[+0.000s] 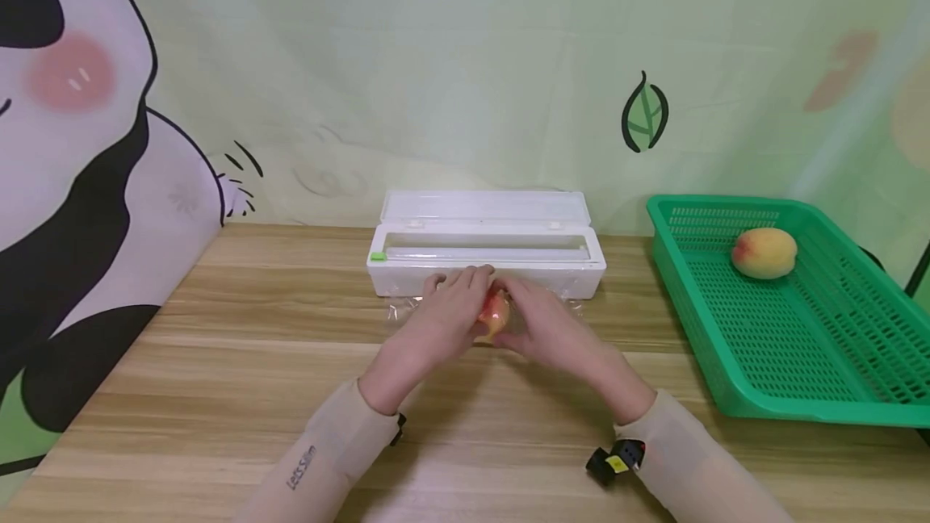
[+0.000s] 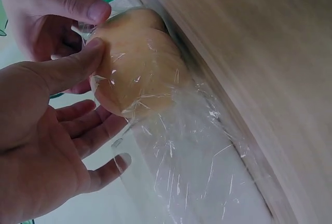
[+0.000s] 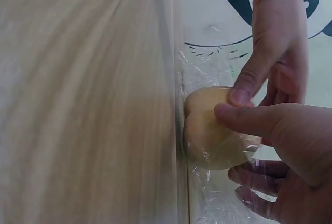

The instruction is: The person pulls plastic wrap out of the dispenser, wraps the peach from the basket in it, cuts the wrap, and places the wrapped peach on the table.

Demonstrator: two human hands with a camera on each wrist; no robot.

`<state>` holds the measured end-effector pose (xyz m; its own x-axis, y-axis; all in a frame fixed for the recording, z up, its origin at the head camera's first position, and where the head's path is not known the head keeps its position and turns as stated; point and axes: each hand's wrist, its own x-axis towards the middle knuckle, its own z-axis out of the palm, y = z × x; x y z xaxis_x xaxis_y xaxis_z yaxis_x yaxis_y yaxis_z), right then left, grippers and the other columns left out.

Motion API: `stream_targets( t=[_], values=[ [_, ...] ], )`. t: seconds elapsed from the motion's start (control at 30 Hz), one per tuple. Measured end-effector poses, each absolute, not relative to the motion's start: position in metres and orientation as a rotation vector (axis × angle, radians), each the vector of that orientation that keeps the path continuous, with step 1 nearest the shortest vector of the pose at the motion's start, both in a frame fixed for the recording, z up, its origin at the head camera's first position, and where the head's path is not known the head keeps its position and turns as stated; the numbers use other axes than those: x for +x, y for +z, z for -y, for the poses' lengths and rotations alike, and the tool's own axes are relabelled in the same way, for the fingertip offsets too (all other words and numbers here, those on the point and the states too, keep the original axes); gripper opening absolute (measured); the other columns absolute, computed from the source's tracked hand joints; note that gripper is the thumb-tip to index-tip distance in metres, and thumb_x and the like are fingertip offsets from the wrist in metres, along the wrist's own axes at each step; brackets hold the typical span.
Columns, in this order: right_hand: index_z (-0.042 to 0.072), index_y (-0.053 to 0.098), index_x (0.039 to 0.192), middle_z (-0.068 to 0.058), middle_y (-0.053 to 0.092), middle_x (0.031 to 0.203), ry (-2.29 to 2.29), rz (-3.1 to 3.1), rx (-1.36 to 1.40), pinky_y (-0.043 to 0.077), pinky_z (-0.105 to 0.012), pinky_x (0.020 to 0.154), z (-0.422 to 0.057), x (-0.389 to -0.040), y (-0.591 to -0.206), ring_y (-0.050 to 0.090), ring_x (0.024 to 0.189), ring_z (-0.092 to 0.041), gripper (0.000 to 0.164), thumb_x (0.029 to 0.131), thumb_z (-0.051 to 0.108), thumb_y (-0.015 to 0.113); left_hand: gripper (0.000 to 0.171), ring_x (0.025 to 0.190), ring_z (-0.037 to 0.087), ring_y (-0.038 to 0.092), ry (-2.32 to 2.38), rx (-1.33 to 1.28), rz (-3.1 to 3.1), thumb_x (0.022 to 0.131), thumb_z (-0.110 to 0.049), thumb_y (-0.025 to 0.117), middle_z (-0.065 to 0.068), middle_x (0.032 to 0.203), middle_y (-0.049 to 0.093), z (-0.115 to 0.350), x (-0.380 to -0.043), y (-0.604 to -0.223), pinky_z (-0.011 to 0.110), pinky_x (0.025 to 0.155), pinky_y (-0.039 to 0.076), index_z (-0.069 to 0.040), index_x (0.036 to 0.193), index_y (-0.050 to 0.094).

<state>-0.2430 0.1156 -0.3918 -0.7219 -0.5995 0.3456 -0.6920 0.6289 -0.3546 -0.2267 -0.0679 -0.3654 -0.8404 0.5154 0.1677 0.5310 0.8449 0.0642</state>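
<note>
A yellow-red peach sits on the table, partly covered by clear cling film. My left hand holds it from the left, thumb on its near side and fingers on the far side. From the right, my right hand holds the same peach, its thumb close to the left thumb. In the right wrist view the film spreads out on both sides of the peach. Just behind the hands stands a white cling film dispenser with its lid raised and a roll inside.
To the right is a green plastic basket with another peach in it. A small green piece sits at the dispenser's left end. Behind the wooden table hangs a printed backdrop.
</note>
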Motion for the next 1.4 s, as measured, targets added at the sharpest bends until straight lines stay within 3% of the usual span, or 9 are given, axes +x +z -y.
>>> stream_targets(
  t=[0.17,0.47,0.63,0.73,1.0,1.17,1.4],
  values=[
    [0.003,0.052,0.128,-0.005,0.057,0.12,0.77,2.619,1.074,0.041,-0.032,0.097,-0.116,-0.245,-0.392,0.056,0.114,-0.022,0.064,0.077,0.017,0.087,0.069,0.128,0.022,0.045,-0.205,-0.836,2.89,0.09,-0.03,0.073,0.005,0.135,0.049,0.071,-0.227,-0.363,0.045,0.102,0.031,-0.005,0.144,0.037],
    [0.001,0.051,0.129,-0.005,0.059,0.119,1.011,2.613,1.067,0.045,-0.033,0.093,-0.12,-0.251,-0.391,0.059,0.11,-0.02,0.054,0.085,0.012,0.079,0.053,0.122,0.018,0.053,-0.402,-0.848,2.883,0.093,-0.031,0.07,0.002,0.124,0.059,0.075,-0.232,-0.358,0.052,0.106,0.025,-0.009,0.133,0.043],
    [0.001,0.045,0.13,-0.008,0.058,0.121,1.106,2.693,0.971,0.047,-0.035,0.091,-0.121,-0.252,-0.387,0.059,0.109,-0.022,0.054,0.089,0.019,0.075,0.065,0.14,0.025,0.032,-0.364,-0.837,2.924,0.085,-0.033,0.079,0.007,0.145,0.042,0.076,-0.232,-0.358,0.05,0.112,0.013,-0.011,0.135,0.046],
    [0.002,0.048,0.126,-0.007,0.059,0.118,1.105,2.713,0.934,0.048,-0.033,0.088,-0.122,-0.254,-0.385,0.059,0.107,-0.021,0.048,0.09,0.023,0.073,0.07,0.14,0.029,0.025,-0.308,-0.822,2.919,0.08,-0.031,0.083,0.011,0.149,0.032,0.076,-0.231,-0.357,0.047,0.113,0.011,-0.011,0.137,0.048],
    [0.002,0.056,0.123,-0.004,0.062,0.112,1.161,2.7,0.888,0.05,-0.029,0.082,-0.122,-0.257,-0.38,0.063,0.1,-0.019,0.043,0.093,0.028,0.071,0.082,0.125,0.03,0.038,-0.182,-0.808,2.811,0.072,-0.035,0.089,0.009,0.131,0.042,0.076,-0.233,-0.36,0.049,0.106,0.023,-0.01,0.139,0.049],
    [0.002,0.058,0.124,-0.005,0.062,0.114,1.19,2.648,0.903,0.052,-0.029,0.08,-0.123,-0.256,-0.379,0.063,0.1,-0.019,0.042,0.093,0.027,0.07,0.079,0.125,0.025,0.044,-0.207,-0.786,2.749,0.073,-0.033,0.088,0.005,0.13,0.047,0.077,-0.236,-0.362,0.047,0.105,0.024,-0.01,0.137,0.048],
    [0.003,0.059,0.12,-0.006,0.06,0.117,0.942,2.504,0.896,0.045,-0.033,0.092,-0.126,-0.253,-0.375,0.058,0.111,-0.024,0.043,0.09,0.032,0.073,0.066,0.115,0.019,0.053,-0.345,-0.756,2.686,0.075,-0.029,0.086,0.0,0.117,0.057,0.078,-0.239,-0.362,0.046,0.104,0.025,-0.01,0.126,0.05]
  ],
)
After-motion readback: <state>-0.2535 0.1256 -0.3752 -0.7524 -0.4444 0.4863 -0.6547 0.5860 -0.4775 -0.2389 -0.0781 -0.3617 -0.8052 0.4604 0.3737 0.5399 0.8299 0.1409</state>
